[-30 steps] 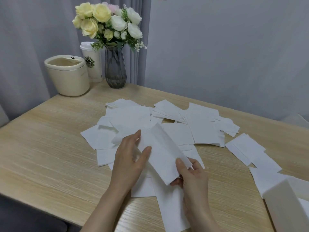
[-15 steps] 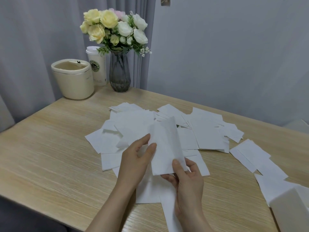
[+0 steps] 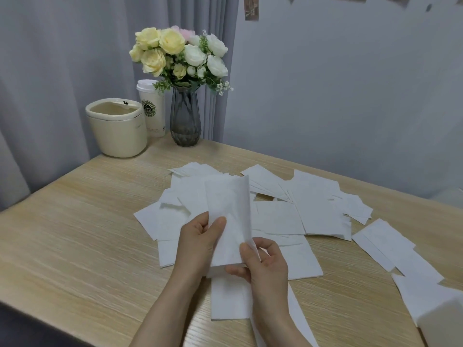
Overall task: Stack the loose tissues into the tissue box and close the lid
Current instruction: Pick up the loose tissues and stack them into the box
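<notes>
Hands first: my left hand (image 3: 198,242) and right hand (image 3: 263,261) both pinch one folded tissue (image 3: 229,219) upright above the scattered tissues (image 3: 300,209), presumably squaring it before it goes into the tissue box (image 3: 441,319) at lower right.

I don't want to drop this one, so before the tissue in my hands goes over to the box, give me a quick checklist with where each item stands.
1. Held tissue gripped by both hands: ok. The left hand pinches its left edge and the right hand its lower right edge.
2. Tissue lifted off the loose tissues on the table: ok, it stands upright above them.
3. Tissue flat and folded neatly: not ok, its right side curls over.
4. Tissue box within view: ok, at the lower right, but only a corner shows.
5. Box lid open: cannot tell.
6. Path to the box: not ok, tissues lie along the way.
</notes>
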Motion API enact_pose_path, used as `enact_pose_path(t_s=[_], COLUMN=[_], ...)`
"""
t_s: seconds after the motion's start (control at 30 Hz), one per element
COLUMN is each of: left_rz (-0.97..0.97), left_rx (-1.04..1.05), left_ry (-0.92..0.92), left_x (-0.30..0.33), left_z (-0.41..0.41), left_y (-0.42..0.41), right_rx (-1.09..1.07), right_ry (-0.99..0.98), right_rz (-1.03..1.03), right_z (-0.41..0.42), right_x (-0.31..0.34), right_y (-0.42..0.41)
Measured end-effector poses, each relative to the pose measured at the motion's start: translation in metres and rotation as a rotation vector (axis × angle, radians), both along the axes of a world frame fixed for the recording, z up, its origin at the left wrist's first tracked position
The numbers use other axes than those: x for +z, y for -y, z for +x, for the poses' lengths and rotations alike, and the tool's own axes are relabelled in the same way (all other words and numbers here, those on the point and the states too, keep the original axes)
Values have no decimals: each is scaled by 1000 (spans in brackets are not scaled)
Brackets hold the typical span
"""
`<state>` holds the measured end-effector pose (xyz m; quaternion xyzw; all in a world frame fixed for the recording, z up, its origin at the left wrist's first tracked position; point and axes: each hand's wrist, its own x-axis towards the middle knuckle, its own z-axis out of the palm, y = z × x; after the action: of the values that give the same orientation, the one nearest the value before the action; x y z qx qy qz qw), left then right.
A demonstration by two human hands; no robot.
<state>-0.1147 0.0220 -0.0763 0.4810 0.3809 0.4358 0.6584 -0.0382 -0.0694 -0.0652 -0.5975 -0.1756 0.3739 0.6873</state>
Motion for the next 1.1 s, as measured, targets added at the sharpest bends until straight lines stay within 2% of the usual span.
enact_pose_path(t_s=[0.17,0.27,0.4,0.5,0.6,0.8,1.1], left_rz=[-49,-83,-172,-175,-157,-101,-93], left_rx=[112,149,139,155,184,248,245], left_ry=[66,56,43,32,22,-6,12], left_x=[-6,-10,-17,-21,-23,-27,-27], left_z=[-14,-32,-40,-41,-40,-36,-38], left_y=[-22,-38,-38,-38,-40,-41,-40], right_rx=[-44,-64,34,176,300,393,270], right_ry=[190,468,873,1054,1121,1201,1030], right_rz=[39,22,-88,-145,-176,-221,-204], right_z=[11,27,45,52,53,54,65], right_x=[-6,-16,-30,-39,-47,-41,-29], right_y=[-5,-8,-19,-33,-43,-60,-42])
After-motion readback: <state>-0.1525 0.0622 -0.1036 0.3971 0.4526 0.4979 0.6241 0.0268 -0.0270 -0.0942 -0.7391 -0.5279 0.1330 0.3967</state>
